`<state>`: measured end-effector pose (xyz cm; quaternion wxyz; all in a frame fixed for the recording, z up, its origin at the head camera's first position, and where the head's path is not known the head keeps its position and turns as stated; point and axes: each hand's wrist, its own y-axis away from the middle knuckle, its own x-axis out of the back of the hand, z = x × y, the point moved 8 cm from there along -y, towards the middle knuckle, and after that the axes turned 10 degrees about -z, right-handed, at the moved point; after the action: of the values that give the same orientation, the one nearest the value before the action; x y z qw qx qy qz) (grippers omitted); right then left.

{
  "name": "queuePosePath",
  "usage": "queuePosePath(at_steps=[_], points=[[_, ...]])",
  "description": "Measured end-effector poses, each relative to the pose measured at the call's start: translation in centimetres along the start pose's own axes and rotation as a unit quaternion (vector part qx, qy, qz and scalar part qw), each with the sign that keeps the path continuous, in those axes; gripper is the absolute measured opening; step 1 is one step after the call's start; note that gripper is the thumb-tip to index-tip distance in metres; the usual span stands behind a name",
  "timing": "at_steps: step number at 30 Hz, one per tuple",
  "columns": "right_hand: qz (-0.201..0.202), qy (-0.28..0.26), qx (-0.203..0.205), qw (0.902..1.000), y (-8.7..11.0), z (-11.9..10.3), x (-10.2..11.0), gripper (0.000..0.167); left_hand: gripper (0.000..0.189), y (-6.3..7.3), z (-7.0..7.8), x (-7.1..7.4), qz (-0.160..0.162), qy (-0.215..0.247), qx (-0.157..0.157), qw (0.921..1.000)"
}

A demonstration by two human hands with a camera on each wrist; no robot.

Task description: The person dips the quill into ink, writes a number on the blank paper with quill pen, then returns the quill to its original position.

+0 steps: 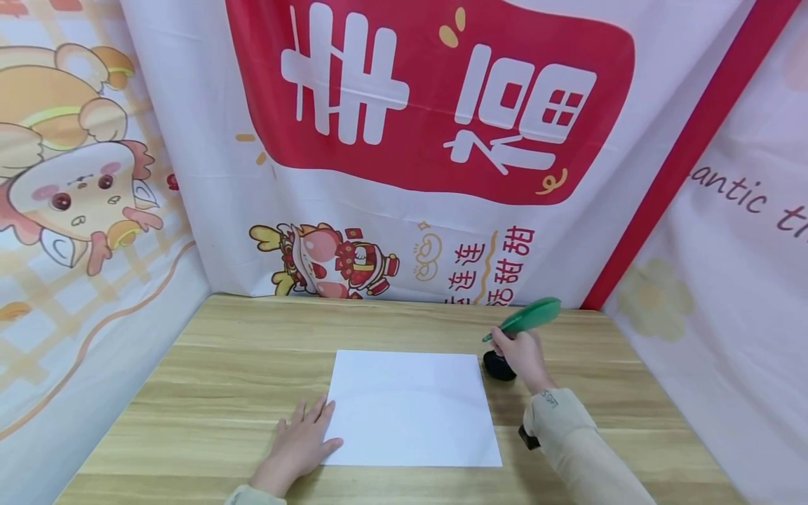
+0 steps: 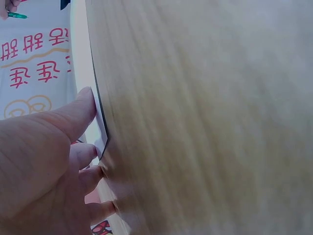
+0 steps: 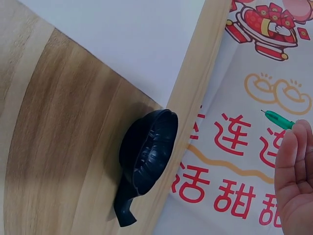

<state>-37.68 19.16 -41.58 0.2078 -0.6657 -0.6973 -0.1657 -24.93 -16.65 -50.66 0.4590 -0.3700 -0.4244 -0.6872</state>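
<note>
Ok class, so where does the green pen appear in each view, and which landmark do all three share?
Head: pen right of centre, in the right hand.
Left wrist: pen at the top left corner, only partly visible.
Right wrist: pen near the right edge, about mid-height.
Shared landmark: the white paper.

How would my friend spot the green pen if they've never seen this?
On the wooden table, find the white paper. Near its far right corner, the right hand holds the green pen. Unlike the scalloped black object close by, it's bright green, with a thin tip and broad leaf-shaped end.
</note>
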Motion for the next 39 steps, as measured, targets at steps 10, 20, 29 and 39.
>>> queuePosePath(at_steps=[10,20,29,39], points=[[0.004,-0.011,0.030,0.9995,-0.3,-1.3,-0.9,0.016,0.066,0.0,-0.3,-0.2,0.002,0.000,0.000,1.0000],[-0.001,-0.014,0.033,0.9994,-0.5,-2.0,-2.0,0.018,0.066,0.1,-0.2,-0.1,0.003,0.000,0.001,1.0000],[-0.010,-0.034,0.040,0.9986,-0.7,-2.4,-3.0,0.015,0.066,0.2,0.0,0.0,0.001,0.003,0.001,1.0000],[-0.013,-0.039,0.031,0.9987,-0.7,-2.6,-4.0,0.012,0.067,0.1,-0.1,0.0,0.003,-0.004,-0.004,1.0000]])
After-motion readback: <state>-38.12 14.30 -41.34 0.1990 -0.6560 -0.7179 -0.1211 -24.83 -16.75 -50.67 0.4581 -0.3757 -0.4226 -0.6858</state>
